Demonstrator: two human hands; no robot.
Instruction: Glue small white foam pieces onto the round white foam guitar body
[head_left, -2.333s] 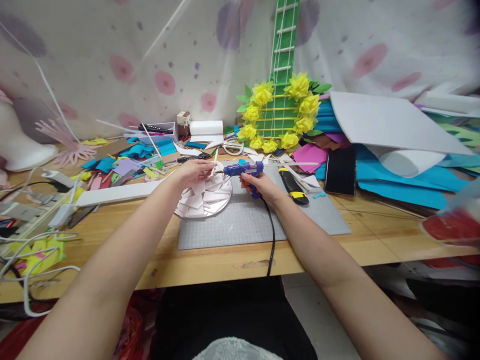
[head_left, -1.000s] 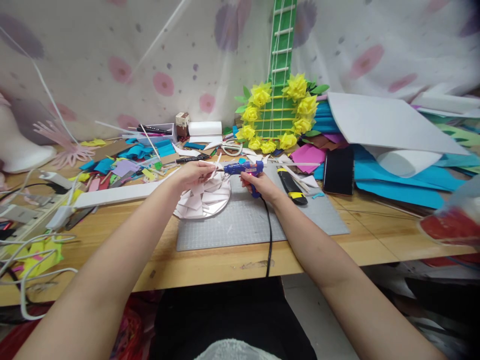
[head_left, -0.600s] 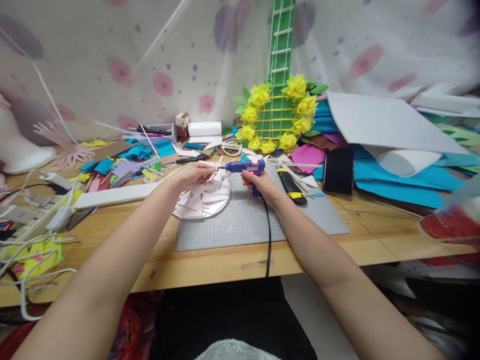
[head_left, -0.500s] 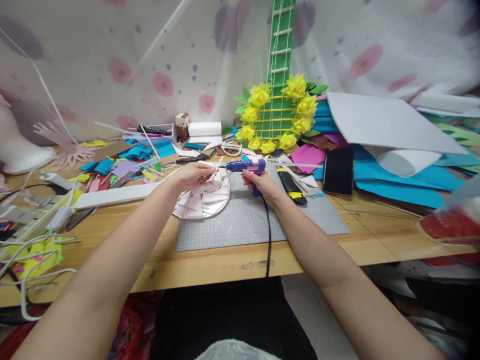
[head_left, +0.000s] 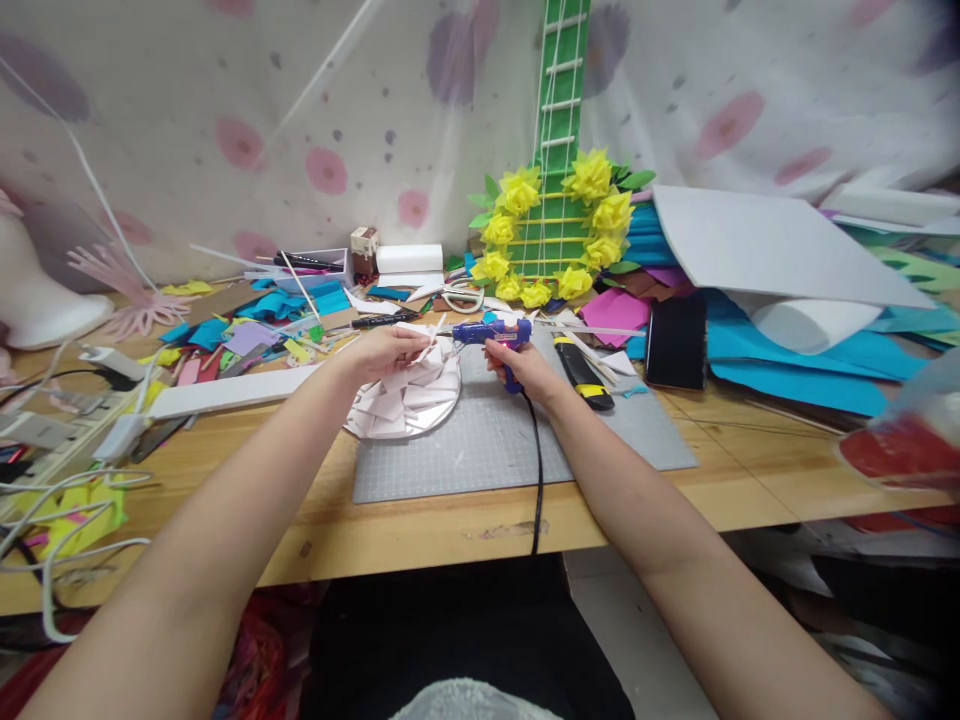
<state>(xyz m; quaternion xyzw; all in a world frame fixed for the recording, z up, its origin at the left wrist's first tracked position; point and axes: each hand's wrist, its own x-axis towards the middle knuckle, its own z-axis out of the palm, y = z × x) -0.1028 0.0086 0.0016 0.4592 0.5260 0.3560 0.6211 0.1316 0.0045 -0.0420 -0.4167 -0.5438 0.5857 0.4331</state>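
Observation:
My right hand (head_left: 517, 362) is closed around the handle of a blue hot glue gun (head_left: 491, 332), its nozzle pointing left. A black cord runs down from the handle over the table edge. My left hand (head_left: 394, 350) pinches a thin white strip (head_left: 433, 335) close to the nozzle; whether nozzle and strip touch, I cannot tell. Below the left hand lies a round white piece (head_left: 409, 400) covered with overlapping white foam or paper pieces. It rests partly on a grey cutting mat (head_left: 480, 450). My left fingers hide part of the round piece.
A black and yellow utility knife (head_left: 583, 372) lies on the mat's right side, with a phone (head_left: 676, 343) beyond it. Behind stands a green guitar-like craft (head_left: 559, 180) with yellow flowers (head_left: 591, 175). Coloured scraps and scissors (head_left: 463, 295) fill the back; white cables (head_left: 45, 520) trail left.
Almost nothing differs. Both hands, the glue gun and the white strip stay in nearly the same place.

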